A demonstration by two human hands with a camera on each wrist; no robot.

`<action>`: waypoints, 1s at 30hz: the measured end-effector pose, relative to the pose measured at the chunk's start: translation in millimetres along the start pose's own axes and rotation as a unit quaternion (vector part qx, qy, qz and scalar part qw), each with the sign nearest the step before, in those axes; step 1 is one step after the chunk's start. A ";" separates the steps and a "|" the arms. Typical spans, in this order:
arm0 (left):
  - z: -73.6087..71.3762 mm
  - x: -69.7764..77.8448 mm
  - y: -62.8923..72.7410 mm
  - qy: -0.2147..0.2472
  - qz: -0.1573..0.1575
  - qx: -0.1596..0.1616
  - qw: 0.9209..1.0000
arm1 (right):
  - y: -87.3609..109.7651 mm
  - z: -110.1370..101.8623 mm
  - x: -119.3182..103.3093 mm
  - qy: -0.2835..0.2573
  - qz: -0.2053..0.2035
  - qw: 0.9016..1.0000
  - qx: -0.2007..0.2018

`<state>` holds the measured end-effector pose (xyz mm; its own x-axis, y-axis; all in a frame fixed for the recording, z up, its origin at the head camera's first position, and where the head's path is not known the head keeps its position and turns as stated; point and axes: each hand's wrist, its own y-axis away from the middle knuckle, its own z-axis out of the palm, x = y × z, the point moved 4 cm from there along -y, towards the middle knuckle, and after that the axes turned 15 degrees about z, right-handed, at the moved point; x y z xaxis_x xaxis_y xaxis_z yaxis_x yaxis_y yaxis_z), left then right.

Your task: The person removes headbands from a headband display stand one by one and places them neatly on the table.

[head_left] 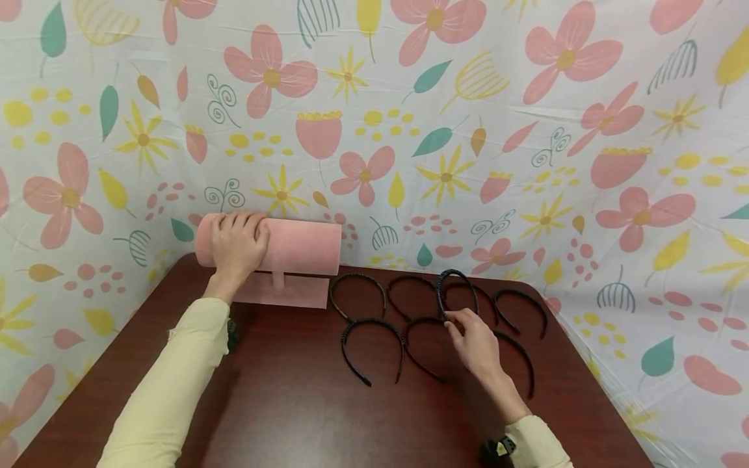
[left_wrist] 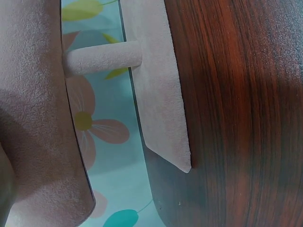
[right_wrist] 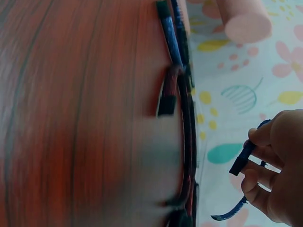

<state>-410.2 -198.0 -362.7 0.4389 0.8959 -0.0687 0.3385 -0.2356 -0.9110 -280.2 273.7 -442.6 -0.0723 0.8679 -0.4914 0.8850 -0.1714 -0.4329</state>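
A pink padded roll on a post and flat base, a headband holder (head_left: 304,247), stands at the back left of the table. My left hand (head_left: 238,244) grips its left part from above, fingers bent over the top; in the left wrist view only a dark sliver of that hand shows. My right hand (head_left: 476,344) pinches one end of a dark blue headband (head_left: 440,292), raised above the others. In the right wrist view, thumb and fingers hold this blue headband (right_wrist: 244,158) near its squared tip.
Several dark headbands lie in two rough rows on the brown table (head_left: 292,390), including a black headband (head_left: 371,322) in front and another headband (head_left: 541,309) at the far right. A flower-print cloth (head_left: 374,130) hangs close behind the table.
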 end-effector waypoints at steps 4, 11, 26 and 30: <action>1.8 0.7 0.9 -0.001 -0.001 -0.008 1.000 | 1.9 -8.9 13.6 0.009 0.014 1.000 -0.003; 2.5 1.6 1.1 0.000 -0.005 -0.006 1.000 | 5.5 -19.9 32.1 0.036 0.032 0.999 0.003; 3.7 -1.0 0.7 -0.005 -0.002 0.005 1.000 | 14.9 -49.3 66.6 0.074 0.058 0.996 0.004; 3.6 -1.5 0.3 -0.006 -0.004 0.005 1.000 | 17.7 -55.4 75.1 0.081 0.061 0.995 -0.001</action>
<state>-413.7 -198.2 -364.3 0.4256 0.9024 -0.0671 0.3328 -0.2251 -0.9157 -244.5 361.7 -445.3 0.1102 0.9045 -0.4120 0.8838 -0.2788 -0.3756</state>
